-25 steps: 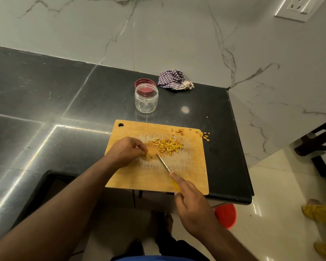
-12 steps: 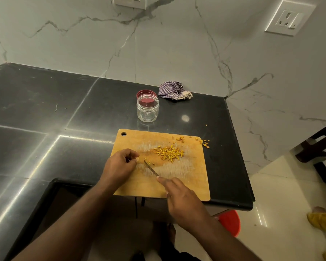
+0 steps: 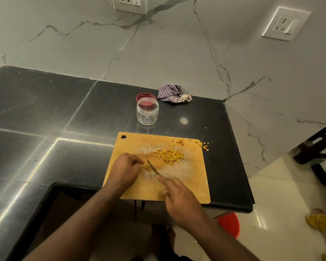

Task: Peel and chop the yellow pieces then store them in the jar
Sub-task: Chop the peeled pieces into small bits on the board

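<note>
From the head view I see my left hand (image 3: 125,170) curled on the scored wooden board (image 3: 196,185), fingertips pinching a small yellow bit by the blade. My right hand (image 3: 181,200) grips the knife (image 3: 153,169), its forefinger laid along the thin blade's back. Chopped yellow pieces (image 3: 169,156) lie heaped mid-board. The clear round jar (image 3: 147,112) stands open on the glossy black counter (image 3: 45,119) beyond, with its red lid (image 3: 143,95) behind it and a crumpled checked cloth (image 3: 172,92) near.

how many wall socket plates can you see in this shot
2. One white socket plate sits at the top edge of the marble wall, partly cut off; the other white socket plate is on the right-hand wall. More may lie outside view.
</note>
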Demonstrator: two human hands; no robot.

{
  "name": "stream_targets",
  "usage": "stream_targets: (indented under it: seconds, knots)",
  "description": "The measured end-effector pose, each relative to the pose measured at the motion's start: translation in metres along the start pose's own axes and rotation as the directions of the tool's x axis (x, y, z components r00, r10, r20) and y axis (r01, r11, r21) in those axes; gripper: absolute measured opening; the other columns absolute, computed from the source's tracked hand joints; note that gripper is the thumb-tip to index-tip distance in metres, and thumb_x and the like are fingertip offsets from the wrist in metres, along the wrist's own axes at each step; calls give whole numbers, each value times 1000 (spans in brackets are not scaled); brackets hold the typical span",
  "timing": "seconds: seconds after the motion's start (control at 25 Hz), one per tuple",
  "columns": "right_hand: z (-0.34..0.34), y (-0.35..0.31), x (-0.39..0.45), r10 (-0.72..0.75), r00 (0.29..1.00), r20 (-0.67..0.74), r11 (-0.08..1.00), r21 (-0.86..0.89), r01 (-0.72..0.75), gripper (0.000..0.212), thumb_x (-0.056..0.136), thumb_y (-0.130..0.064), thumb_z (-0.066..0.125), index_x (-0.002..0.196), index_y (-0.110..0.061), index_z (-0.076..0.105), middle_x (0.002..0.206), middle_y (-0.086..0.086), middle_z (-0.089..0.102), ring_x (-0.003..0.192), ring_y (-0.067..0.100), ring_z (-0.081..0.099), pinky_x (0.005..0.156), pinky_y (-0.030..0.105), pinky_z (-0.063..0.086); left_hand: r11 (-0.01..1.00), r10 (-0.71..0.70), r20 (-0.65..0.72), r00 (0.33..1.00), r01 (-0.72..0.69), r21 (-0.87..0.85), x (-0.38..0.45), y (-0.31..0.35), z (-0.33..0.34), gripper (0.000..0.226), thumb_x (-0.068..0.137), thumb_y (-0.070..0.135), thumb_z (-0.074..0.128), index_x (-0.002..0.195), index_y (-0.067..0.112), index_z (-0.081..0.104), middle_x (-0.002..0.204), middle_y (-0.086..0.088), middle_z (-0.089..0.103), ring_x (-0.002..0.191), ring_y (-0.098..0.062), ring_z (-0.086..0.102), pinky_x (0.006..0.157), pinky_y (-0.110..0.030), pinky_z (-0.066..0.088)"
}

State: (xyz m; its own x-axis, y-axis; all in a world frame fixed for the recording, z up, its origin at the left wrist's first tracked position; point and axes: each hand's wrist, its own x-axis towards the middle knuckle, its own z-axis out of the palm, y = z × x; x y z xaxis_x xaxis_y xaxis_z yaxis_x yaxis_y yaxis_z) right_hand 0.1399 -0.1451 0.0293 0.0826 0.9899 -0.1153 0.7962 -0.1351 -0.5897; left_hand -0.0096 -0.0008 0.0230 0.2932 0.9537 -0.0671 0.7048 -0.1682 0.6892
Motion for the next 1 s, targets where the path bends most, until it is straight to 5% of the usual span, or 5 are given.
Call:
stream_targets:
  seconds: [0.12, 0.32, 0.52, 0.72, 1.0]
  knots:
    - [-1, 7, 3, 43, 999, -24, 999, 17, -42, 51, 100, -18, 43, 146, -41, 36, 113, -13, 47, 96, 7, 51, 84, 28, 48, 1000, -9, 20, 1000, 9, -24, 2, -4, -4, 21, 91, 6, 56, 96, 19, 72, 103, 3, 65, 84, -6, 55, 61, -16, 37]
    - [-25, 31, -4, 219, 945, -243, 961, 222, -166, 54, 99, -16, 50, 147, -38, 38, 130, -21, 43, 113, -3, 45, 97, 18, 41, 999, 43, 49, 998, -44, 10, 3, -4, -1, 25, 94, 12, 58, 113, 19, 71, 101, 6, 64, 85, -5, 56, 63, -12, 39]
    - [-44, 60, 10, 485, 811, -326, 852, 384, -355, 38, 98, -20, 56, 135, -24, 52, 101, -13, 59, 84, 5, 58, 66, 18, 44, 997, 70, 39, 997, -71, 26, 6, -4, 6, 25, 94, 19, 61, 118, 21, 69, 101, 8, 60, 85, -4, 55, 68, -17, 42]
    - [-49, 71, 25, 432, 821, -373, 887, 341, -312, 34, 95, -21, 61, 128, -21, 60, 107, -8, 62, 94, 7, 59, 73, 20, 45, 995, 84, 14, 996, -85, 55, 13, 1, 11, 24, 95, 21, 61, 117, 23, 68, 100, 10, 55, 81, -1, 50, 65, -10, 36]
    - [-59, 86, 32, 231, 936, -264, 968, 162, -193, 32, 94, -20, 61, 124, -30, 63, 108, -17, 54, 98, -3, 54, 76, 8, 40, 998, 58, -39, 998, -57, 34, 26, 9, 15, 22, 95, 22, 61, 117, 23, 68, 103, 11, 56, 79, 0, 50, 63, -9, 35]
